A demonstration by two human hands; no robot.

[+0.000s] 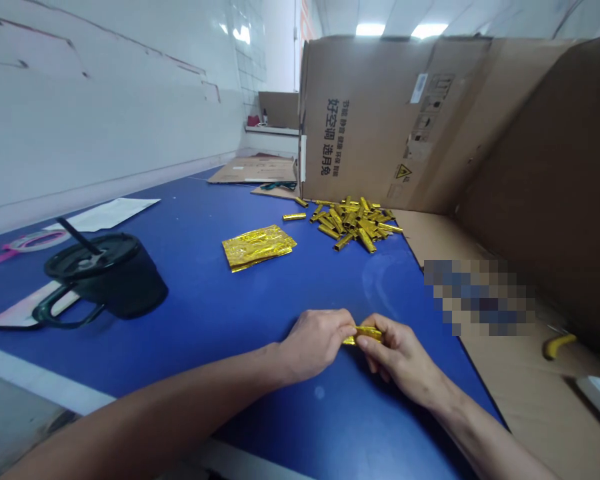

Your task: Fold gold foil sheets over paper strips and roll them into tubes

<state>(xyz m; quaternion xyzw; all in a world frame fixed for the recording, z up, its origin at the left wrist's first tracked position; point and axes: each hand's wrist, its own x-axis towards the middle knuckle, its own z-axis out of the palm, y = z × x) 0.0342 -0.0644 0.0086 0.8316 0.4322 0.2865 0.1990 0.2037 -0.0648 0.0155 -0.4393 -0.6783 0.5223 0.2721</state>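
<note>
Over the blue worktable (260,320) — gold foil tube (365,333) pinched between left hand (314,345) and right hand (399,357).
Both hands closed on it, fingertips clenched at the middle, tube held just above the table's near side, part of it hidden behind the fingers. Farther off, heap of gold rolls (355,223) against a cardboard box wall (370,113), one stray roll (294,216) just apart, crinkled foil sheets (257,247) nearer, black lidded mug (105,273) to the left. Risk from here — foil creased or crushed by too hard a squeeze, dropped through too light a pinch, loose rolls scattered by a knock.
</note>
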